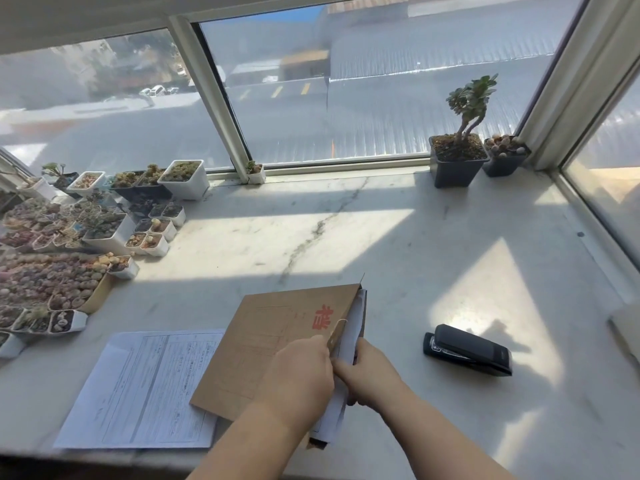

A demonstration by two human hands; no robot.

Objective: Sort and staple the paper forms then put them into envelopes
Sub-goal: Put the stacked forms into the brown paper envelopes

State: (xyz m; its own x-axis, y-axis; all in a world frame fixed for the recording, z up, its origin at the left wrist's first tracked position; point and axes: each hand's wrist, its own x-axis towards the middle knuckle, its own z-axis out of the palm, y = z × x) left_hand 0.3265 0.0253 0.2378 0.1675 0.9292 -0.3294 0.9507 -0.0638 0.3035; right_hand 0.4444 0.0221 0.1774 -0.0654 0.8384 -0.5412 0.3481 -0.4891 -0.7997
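The left hand (298, 379) grips the open edge of a brown envelope (277, 341) near the front of the marble sill (381, 237), and the right hand (372, 374) holds a white bundle of papers (349, 341) partly pushed into its mouth. I would say this set is at the filling stage, not yet fully in. More forms (145, 386) lie flat to the left, partly under the envelope, so sorting, stapling and stuffing likely remain for those. The black stapler (467, 349) rests untouched to the right. Potted plants (86, 237) crowd the far left.
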